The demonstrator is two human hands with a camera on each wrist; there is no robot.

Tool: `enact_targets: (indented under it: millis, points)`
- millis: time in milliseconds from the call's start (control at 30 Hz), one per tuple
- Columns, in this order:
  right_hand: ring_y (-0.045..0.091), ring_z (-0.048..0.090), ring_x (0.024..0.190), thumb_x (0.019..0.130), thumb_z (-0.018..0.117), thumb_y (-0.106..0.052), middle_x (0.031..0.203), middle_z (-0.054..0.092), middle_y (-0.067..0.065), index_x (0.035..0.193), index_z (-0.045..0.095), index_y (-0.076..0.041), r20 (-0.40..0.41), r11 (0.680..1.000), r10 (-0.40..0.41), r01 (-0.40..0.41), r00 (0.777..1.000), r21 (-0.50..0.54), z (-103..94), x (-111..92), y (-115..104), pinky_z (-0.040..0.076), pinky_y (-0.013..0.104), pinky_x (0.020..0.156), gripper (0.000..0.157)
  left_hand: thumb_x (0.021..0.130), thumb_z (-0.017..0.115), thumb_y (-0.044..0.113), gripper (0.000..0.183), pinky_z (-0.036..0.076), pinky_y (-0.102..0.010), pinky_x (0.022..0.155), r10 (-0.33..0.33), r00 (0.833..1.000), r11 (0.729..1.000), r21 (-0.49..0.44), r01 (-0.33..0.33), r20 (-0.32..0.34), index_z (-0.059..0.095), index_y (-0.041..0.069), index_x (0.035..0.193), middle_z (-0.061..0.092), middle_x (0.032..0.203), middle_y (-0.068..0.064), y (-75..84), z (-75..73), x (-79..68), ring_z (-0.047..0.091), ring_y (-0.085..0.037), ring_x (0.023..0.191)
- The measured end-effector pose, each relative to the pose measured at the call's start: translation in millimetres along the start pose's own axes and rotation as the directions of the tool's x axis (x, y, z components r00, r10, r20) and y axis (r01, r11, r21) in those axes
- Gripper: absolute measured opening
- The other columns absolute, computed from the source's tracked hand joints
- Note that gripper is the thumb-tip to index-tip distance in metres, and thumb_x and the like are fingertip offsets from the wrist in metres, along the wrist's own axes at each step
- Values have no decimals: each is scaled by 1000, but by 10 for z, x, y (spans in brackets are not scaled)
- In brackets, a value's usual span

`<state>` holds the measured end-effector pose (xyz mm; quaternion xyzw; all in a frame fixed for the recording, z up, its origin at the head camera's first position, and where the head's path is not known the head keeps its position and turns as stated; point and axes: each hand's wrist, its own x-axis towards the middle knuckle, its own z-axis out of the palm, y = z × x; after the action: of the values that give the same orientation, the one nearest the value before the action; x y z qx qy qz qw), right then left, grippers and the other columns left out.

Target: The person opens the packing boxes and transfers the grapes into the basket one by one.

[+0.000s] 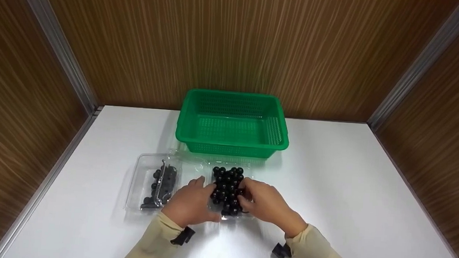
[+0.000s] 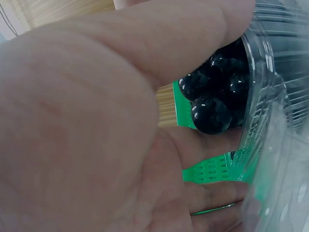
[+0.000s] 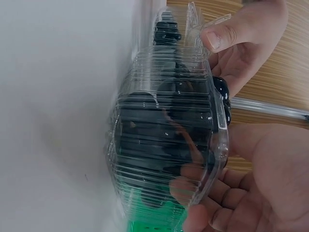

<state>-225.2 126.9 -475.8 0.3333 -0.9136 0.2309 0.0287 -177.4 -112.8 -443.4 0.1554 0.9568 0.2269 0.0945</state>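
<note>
Glossy black grapes lie bunched in a clear plastic box at the middle of the table in the head view. My right hand reaches over the box's right side, its thumb and curled fingers gripping the edge of the bunch. Through the ribbed wall in the right wrist view, fingertips show beside the dark fruit. My left hand rests at the box's left side, fingers extended and thumb along the near rim. The left wrist view shows round grapes between that thumb and the fingers.
Left of my left hand, a second clear plastic box holds dark fruit. A green perforated basket stands behind both boxes. Wood-patterned panels close off the white table at the back and sides.
</note>
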Motion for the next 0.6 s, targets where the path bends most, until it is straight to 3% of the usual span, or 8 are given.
enact_targets:
  millis: [300, 600]
  points:
    - [7, 51, 70, 93, 75, -18, 79, 56, -10, 102, 60, -15, 24, 998, 40, -41, 999, 44, -7, 12, 8, 46, 27, 61, 17, 77, 87, 51, 96, 41, -65, 109, 4, 1000, 1000, 17, -4, 10, 50, 1, 151, 38, 155, -36, 6, -9, -2, 43, -55, 138]
    - [7, 49, 68, 93, 66, -15, 78, 54, -12, 104, 65, -15, -26, 999, -10, 10, 1000, -31, 18, 7, -7, 43, 27, 58, 11, 77, 87, 50, 95, 41, -67, 109, -5, 1000, 1000, 8, 5, 7, 51, 1, 150, 38, 155, -36, 6, -5, 10, 44, -55, 137]
